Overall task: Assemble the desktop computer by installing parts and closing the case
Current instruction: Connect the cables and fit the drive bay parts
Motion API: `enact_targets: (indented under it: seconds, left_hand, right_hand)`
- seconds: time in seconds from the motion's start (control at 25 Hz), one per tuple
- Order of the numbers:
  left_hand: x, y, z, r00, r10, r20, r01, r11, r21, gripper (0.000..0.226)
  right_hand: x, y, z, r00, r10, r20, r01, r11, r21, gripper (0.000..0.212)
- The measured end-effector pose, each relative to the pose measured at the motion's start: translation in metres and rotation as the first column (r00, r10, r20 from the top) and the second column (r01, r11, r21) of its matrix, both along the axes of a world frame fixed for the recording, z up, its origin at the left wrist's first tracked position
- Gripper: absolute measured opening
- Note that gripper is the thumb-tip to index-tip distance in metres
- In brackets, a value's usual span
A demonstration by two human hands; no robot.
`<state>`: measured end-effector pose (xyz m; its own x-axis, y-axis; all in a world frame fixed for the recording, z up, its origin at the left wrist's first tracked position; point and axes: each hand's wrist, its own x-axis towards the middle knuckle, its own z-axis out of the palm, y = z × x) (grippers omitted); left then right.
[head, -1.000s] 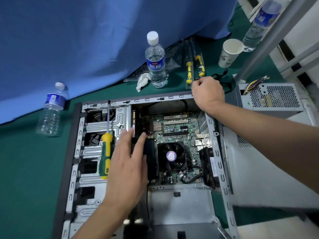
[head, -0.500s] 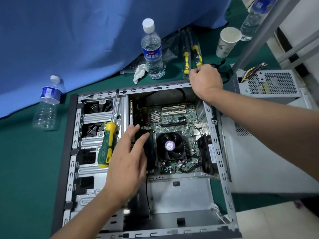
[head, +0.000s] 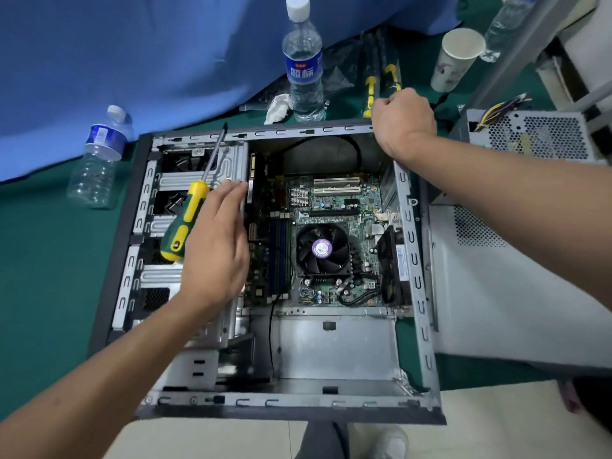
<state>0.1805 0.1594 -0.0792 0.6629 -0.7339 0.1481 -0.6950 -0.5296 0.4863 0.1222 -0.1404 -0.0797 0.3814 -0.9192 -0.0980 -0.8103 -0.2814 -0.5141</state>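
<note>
Case (head: 414,246) — bare matt metal; cloth (head: 132,61) backdrop.

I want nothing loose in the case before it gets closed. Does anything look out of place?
Yes. A green and yellow screwdriver lies loose on the metal drive bays inside the open case, beside the left hand. The power supply sits outside the case, wires showing.

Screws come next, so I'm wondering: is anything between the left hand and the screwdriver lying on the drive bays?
Nothing visible: the left hand is right beside the screwdriver, handle exposed on the drive bays.
</note>
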Motion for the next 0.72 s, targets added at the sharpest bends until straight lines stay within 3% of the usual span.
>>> enact_targets:
  seconds: [0.2, 0.36, 0.4, 0.48, 0.56, 0.6, 0.72]
  left_hand:
    - [0.003, -0.001, -0.002, 1.0, -0.013, 0.021, 0.012, 0.999, 0.053, 0.046]
    - [0.003, -0.002, -0.003, 1.0, -0.002, 0.027, 0.0, 0.997, 0.077, 0.048]
    - [0.003, -0.002, -0.004, 1.0, -0.003, 0.028, 0.001, 0.997, 0.076, 0.049]
    - [0.005, -0.002, -0.005, 0.999, -0.012, 0.035, 0.01, 0.998, 0.068, 0.049]
    - [0.007, -0.002, -0.005, 0.999, -0.018, 0.045, 0.016, 0.998, 0.063, 0.049]
    - [0.007, -0.002, -0.006, 0.999, -0.022, 0.047, 0.019, 0.998, 0.06, 0.05]
    - [0.008, -0.002, -0.006, 0.998, -0.029, 0.048, 0.026, 0.998, 0.055, 0.055]
  right_hand:
    - [-0.001, -0.002, 0.0, 1.0, 0.01, 0.023, -0.011, 1.0, 0.025, 0.031]
    - [-0.007, -0.002, 0.009, 0.993, 0.089, 0.08, -0.101, 0.983, 0.152, 0.033]
    - [-0.009, 0.002, 0.012, 0.989, 0.128, 0.068, -0.137, 0.982, 0.134, 0.028]
    - [-0.018, 0.02, 0.018, 0.977, 0.214, -0.012, -0.214, 0.974, -0.079, 0.022]
    - [-0.035, 0.052, 0.022, 0.934, 0.356, -0.036, -0.345, 0.869, -0.354, 0.034]
    - [-0.043, 0.07, 0.023, 0.886, 0.463, -0.013, -0.426, 0.804, -0.414, 0.034]
    - [-0.063, 0.119, 0.014, 0.638, 0.766, -0.076, -0.749, 0.594, -0.294, 0.025]
